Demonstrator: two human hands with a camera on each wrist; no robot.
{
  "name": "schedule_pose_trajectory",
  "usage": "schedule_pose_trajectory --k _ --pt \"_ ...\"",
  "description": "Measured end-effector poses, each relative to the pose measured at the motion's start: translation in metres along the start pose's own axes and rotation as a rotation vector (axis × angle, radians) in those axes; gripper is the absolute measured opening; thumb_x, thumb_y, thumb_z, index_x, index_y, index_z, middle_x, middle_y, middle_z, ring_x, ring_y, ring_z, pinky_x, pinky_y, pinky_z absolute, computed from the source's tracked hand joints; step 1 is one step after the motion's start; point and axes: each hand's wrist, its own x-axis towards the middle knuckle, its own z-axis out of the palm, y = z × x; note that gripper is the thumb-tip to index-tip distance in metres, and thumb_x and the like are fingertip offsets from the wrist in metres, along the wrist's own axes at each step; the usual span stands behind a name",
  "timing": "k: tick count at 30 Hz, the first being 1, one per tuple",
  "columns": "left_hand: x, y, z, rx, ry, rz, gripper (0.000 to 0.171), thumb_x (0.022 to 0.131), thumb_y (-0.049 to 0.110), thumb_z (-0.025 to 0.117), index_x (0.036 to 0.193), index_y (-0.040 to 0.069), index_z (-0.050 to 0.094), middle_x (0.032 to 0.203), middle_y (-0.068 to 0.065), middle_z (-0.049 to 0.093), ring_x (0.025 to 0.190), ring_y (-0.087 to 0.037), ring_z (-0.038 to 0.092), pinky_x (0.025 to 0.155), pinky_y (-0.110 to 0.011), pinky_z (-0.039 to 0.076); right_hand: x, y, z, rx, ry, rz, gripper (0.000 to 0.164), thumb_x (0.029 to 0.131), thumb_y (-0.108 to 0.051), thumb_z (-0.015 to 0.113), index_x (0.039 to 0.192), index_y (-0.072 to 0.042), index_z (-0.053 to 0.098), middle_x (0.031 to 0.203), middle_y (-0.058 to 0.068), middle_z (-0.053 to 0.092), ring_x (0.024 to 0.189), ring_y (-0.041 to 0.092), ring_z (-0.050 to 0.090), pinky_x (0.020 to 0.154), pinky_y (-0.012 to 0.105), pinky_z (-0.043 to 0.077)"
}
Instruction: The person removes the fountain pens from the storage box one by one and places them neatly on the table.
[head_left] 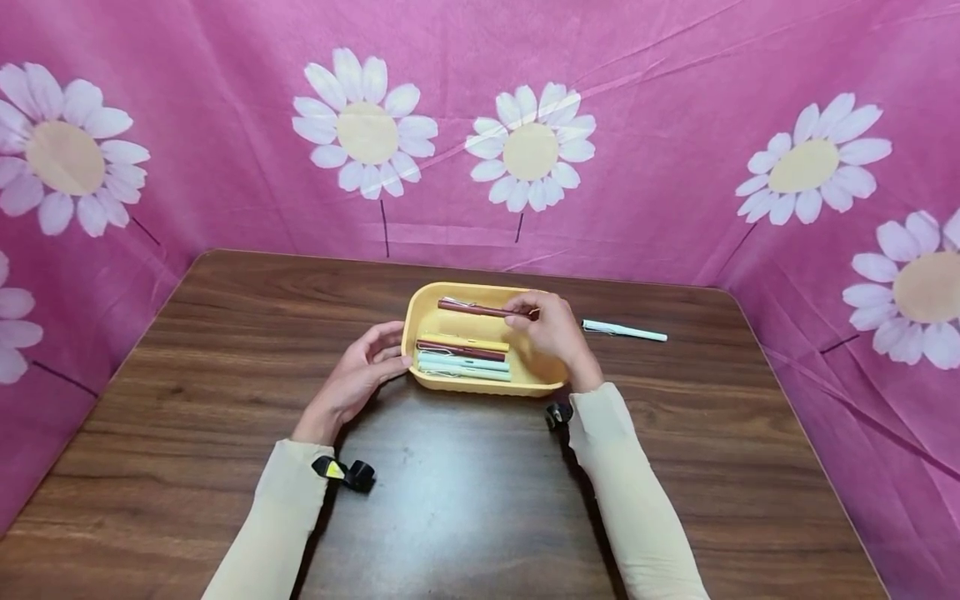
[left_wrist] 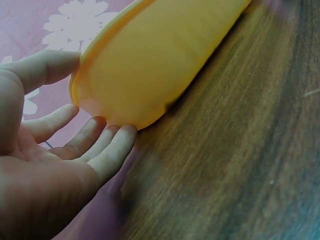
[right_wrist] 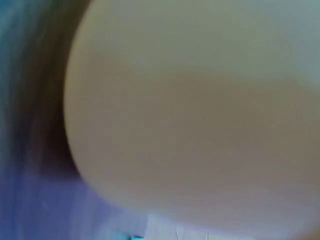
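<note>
A yellow tray sits on the table toward its far side. My left hand holds its left end, with thumb and fingertips against the outer wall; the left wrist view shows this hand close up. Over the tray's far part, my right hand pinches a dark red pen by its right end. Side by side in the near part lie a yellow pen, another dark red pen, a light blue pen and a pale green pen. The right wrist view is mostly blocked by blurred skin and sleeve.
To the right of the tray, a pale blue pen lies on the brown wooden table. A pink cloth printed with daisies hangs behind and beside the table. Black wrist cameras are strapped to both forearms.
</note>
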Motion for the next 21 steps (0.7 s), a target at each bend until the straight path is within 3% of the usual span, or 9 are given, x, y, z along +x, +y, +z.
schedule_pose_trajectory --k 11,21 --pt "-0.001 0.001 0.0 -0.018 -0.001 -0.016 0.064 0.093 -0.008 0.063 0.15 -0.005 0.034 0.145 -0.028 0.041 0.124 -0.027 0.052 0.095 -0.024 0.053 -0.015 0.01 -0.026 -0.038 0.082 0.027 0.012 0.088 -0.003 0.078 0.1 0.0 0.076 0.098 0.014 0.073 0.083 0.025 0.062 0.072 0.031 0.05" --pt "0.0 0.0 -0.001 -0.02 -0.007 -0.008 0.064 0.093 -0.008 0.062 0.15 -0.006 0.033 0.146 -0.03 0.04 0.128 -0.033 0.05 0.096 -0.024 0.052 -0.021 0.017 -0.042 -0.049 0.123 0.054 0.014 0.087 -0.002 0.079 0.101 0.0 0.077 0.101 0.017 0.073 0.084 0.024 0.059 0.069 0.025 0.045"
